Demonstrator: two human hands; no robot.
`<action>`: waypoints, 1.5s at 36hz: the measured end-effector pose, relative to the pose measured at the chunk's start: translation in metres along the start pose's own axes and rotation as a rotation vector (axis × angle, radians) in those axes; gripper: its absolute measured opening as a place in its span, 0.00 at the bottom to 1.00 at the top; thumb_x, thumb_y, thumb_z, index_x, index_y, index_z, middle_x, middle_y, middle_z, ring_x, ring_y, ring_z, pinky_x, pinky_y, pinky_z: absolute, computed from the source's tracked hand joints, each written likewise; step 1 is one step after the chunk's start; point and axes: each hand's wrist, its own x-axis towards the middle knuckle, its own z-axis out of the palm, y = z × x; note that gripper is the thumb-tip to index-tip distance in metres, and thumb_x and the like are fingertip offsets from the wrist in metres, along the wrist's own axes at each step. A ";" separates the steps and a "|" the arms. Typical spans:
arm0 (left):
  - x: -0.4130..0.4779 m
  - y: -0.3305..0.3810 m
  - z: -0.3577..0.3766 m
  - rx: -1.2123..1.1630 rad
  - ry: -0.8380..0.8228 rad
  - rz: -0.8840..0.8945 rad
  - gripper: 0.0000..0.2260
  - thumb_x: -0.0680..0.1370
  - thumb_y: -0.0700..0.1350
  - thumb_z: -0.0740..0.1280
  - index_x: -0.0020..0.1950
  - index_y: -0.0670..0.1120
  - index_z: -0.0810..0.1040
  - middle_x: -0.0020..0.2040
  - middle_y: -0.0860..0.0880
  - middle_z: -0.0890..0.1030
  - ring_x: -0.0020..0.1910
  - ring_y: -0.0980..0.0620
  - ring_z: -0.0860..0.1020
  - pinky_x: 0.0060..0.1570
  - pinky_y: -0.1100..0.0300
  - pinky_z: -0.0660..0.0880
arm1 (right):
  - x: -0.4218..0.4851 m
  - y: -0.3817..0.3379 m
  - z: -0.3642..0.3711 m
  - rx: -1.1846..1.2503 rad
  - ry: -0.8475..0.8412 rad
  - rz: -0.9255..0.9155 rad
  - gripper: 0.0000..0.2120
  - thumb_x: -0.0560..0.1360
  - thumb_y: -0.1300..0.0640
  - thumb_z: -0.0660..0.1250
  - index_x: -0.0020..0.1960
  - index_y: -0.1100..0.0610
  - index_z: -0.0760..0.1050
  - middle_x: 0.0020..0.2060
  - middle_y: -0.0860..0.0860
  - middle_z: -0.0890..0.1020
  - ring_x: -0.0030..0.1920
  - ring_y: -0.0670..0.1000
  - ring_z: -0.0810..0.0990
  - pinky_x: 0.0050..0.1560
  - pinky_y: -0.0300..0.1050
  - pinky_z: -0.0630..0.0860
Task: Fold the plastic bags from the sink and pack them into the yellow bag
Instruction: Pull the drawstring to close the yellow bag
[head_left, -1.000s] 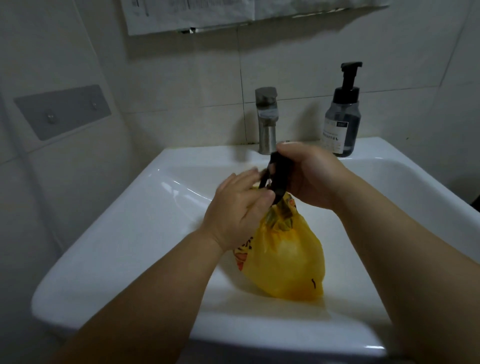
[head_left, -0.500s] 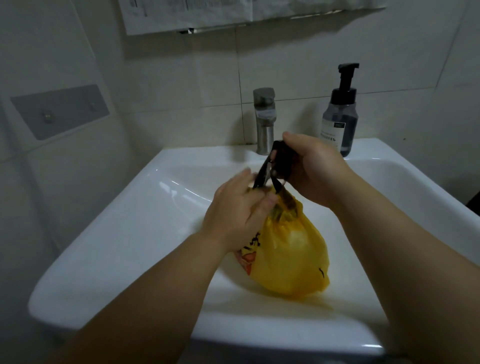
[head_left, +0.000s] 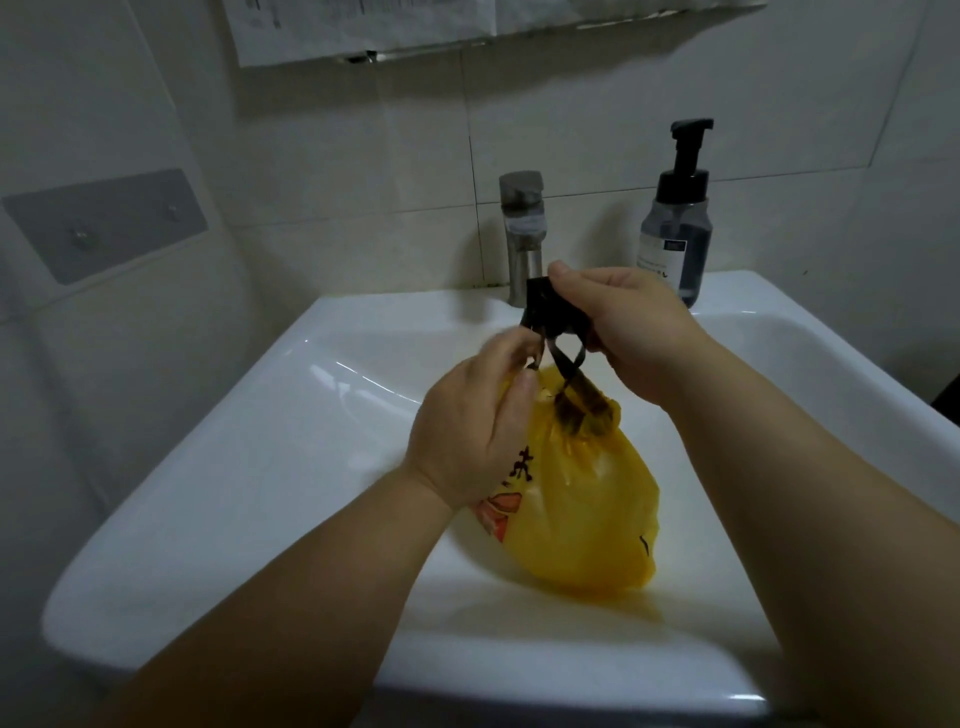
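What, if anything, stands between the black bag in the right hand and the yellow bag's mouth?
Nothing visible does. The black bag runs from the right hand down into the mouth of the yellow bag; the left hand pinches that mouth's edge beside it.

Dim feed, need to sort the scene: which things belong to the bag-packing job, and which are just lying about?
Job: yellow bag, gripped at its mouth by the left hand; black bag, in the right hand; sink.
Lying about: tap; soap dispenser; grey wall plate; wall papers.
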 end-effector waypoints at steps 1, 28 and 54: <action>0.000 0.000 -0.001 -0.021 -0.033 -0.022 0.15 0.80 0.52 0.52 0.63 0.52 0.71 0.54 0.46 0.82 0.51 0.52 0.78 0.51 0.53 0.75 | 0.000 0.000 -0.001 -0.004 0.007 0.002 0.15 0.78 0.47 0.64 0.51 0.58 0.82 0.46 0.54 0.83 0.43 0.50 0.76 0.41 0.40 0.68; 0.000 0.002 0.011 0.327 -0.407 0.066 0.28 0.77 0.55 0.43 0.52 0.50 0.83 0.43 0.57 0.79 0.51 0.58 0.72 0.56 0.59 0.55 | -0.004 -0.002 0.003 0.183 0.016 -0.037 0.23 0.79 0.55 0.65 0.25 0.52 0.79 0.22 0.45 0.74 0.37 0.55 0.73 0.59 0.64 0.73; 0.006 -0.013 0.000 0.155 0.171 0.123 0.18 0.76 0.52 0.63 0.61 0.45 0.81 0.57 0.43 0.77 0.58 0.47 0.73 0.59 0.53 0.71 | -0.006 -0.004 0.001 0.291 -0.109 0.007 0.14 0.80 0.55 0.61 0.50 0.67 0.77 0.27 0.49 0.78 0.25 0.43 0.76 0.30 0.36 0.73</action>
